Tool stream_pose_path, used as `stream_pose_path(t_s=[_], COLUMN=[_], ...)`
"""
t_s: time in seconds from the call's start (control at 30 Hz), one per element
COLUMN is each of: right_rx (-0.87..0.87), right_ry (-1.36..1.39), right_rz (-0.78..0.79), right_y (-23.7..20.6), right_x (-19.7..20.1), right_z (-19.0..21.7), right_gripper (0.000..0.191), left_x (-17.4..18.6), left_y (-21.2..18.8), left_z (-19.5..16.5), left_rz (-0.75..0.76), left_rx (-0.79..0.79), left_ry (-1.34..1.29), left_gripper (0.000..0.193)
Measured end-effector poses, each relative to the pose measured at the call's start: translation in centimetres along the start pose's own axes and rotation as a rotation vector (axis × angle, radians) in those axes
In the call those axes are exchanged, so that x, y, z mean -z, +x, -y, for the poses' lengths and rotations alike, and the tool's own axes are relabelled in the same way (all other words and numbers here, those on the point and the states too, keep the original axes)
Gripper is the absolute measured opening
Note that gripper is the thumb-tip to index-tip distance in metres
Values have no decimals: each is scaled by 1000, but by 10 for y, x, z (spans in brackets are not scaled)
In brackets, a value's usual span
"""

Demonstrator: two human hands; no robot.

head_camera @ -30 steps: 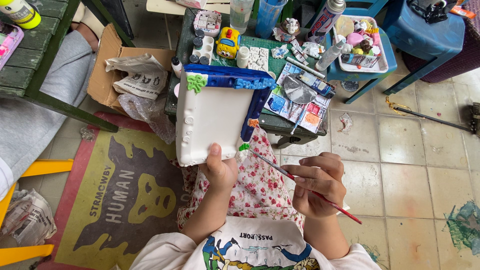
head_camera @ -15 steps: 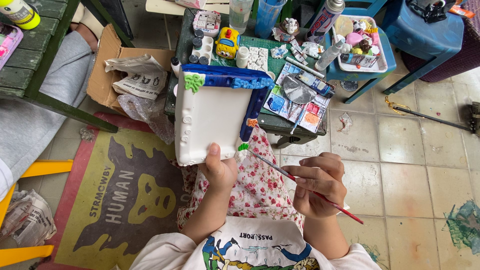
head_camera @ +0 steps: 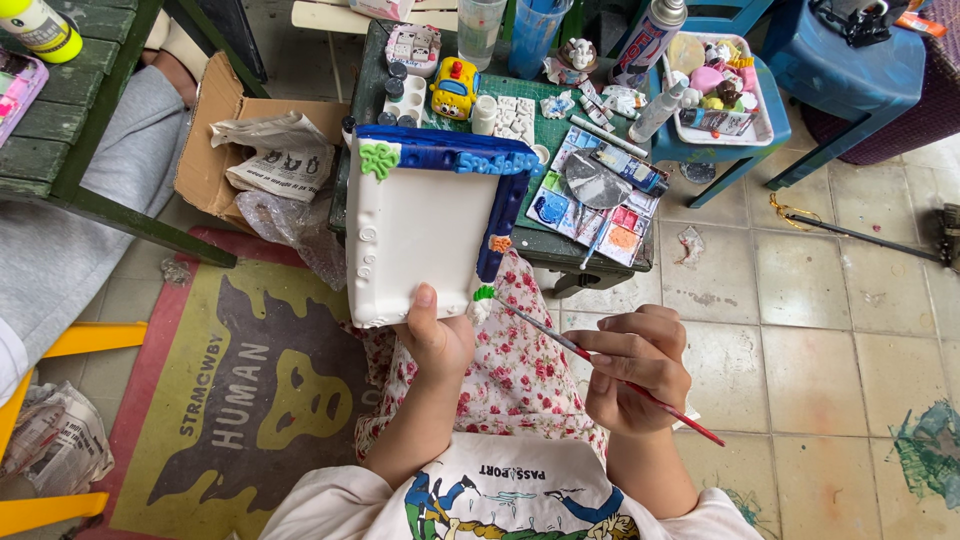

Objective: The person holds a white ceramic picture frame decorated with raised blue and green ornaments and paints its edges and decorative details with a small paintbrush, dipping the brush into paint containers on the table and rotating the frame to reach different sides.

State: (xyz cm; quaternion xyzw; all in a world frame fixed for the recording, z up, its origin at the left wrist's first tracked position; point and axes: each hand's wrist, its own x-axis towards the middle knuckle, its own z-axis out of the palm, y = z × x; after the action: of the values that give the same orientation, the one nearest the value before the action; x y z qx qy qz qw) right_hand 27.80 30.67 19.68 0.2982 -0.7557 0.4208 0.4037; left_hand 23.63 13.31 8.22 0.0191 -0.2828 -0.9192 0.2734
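White plaster frame (head_camera: 415,240), rectangular, held upright above the lap in front of the dark green table (head_camera: 590,245), largest thing in hand. Clamped at its lower edge by the left hand (head_camera: 435,335), thumb pressed on the front face. Blue painted along top and right border, green flower at the top left corner, small orange bit on the right side, green dab at the lower right corner. Compared with a second ago, tipped slightly, otherwise much the same place. Thin red-handled paintbrush (head_camera: 600,365) pinched in the right hand (head_camera: 640,370), fingers closed around it, bristle tip touching that lower right corner.
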Motion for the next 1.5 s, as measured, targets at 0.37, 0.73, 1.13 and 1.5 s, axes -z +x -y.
stream_pose_path(t_s=[0.37,0.73,1.13,1.5], right_rx=[-16,18,41,59], right_ry=[-14,1,-4,-61], right_rz=[24,36,57,123], right_y=[1,3,8,7], right_x=[0,1,0,-1], right_z=[-1,-3,-7,-9], right_gripper=[11,16,20,24], left_x=[-5,-5,-7,-2], left_y=[2,3,7,11], left_z=[-2,-1,-2,3], left_rz=[4,-7,-53,-9], left_rx=[-20,-19,15,3], left_ry=[33,34,35,10], left_gripper=[65,66,66,63])
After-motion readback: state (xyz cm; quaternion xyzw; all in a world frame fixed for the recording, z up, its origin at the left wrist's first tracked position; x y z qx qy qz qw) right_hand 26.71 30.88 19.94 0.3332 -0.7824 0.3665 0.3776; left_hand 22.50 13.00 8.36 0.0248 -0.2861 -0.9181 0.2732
